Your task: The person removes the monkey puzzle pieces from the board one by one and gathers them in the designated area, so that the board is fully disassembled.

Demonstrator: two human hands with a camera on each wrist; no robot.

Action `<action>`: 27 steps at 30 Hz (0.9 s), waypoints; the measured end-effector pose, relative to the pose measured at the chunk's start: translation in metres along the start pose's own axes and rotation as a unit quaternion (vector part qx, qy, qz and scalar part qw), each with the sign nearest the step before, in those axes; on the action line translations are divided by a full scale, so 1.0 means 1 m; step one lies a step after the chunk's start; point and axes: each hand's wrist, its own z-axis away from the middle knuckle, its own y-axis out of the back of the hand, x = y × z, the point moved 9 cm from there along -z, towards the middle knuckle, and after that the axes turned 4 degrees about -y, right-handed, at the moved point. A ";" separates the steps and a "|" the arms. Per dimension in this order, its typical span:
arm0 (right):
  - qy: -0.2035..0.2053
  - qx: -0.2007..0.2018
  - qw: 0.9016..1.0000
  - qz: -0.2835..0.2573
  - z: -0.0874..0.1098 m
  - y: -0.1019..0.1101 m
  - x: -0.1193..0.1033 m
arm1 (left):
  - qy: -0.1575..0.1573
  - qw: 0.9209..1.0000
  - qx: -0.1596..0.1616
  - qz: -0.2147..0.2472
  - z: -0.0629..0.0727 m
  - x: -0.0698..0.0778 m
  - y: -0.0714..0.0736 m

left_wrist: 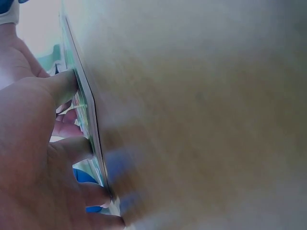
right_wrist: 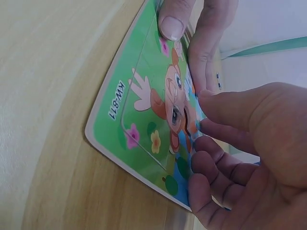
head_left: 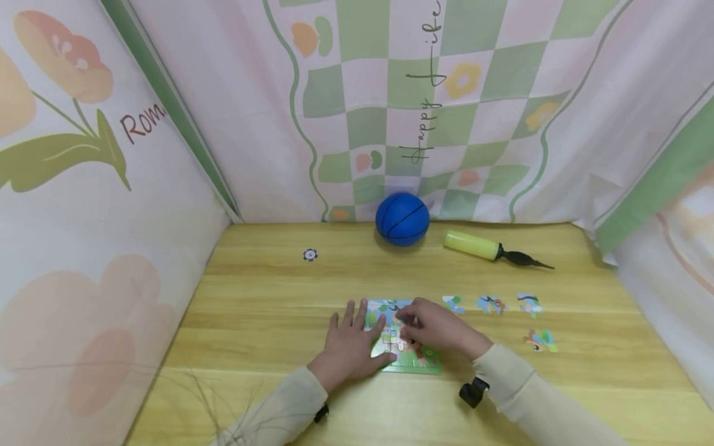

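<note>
A flat jigsaw puzzle board (head_left: 426, 368) with a green border and a cartoon monkey lies on the table. My left hand (head_left: 347, 352) rests over its left side, fingers spread, with thumb and fingertips at the edge in the left wrist view. Over its upper right part, my right hand (head_left: 440, 327) has bent fingers, their tips close to the picture. In the right wrist view, thumb (right_wrist: 225, 105) and forefinger come near each other at the blue area. I cannot tell whether a piece is between them. "KW-811" is printed on the border.
Loose puzzle pieces lie right of the board, among them a bird piece (head_left: 491, 304) and a lower one (head_left: 540, 340). Behind are a blue ball (head_left: 403, 219), a yellow-green hand pump (head_left: 473, 245) and a small round token (head_left: 310, 254). Printed curtains enclose the wooden table (head_left: 251, 297).
</note>
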 end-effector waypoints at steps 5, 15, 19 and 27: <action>-0.010 0.008 1.000 -0.020 -0.001 0.002 0.000 | 0.003 1.000 0.000 0.002 0.000 0.000 0.001; -0.030 0.010 0.996 -0.081 0.001 0.003 0.000 | 0.006 1.000 -0.002 0.006 -0.003 0.000 -0.001; -0.033 0.010 0.994 -0.099 0.002 0.003 -0.001 | 0.008 1.000 -0.003 0.011 -0.003 0.001 0.000; -0.030 0.039 0.993 -0.105 0.004 0.012 0.002 | 0.017 1.000 -0.008 0.011 -0.002 0.002 0.006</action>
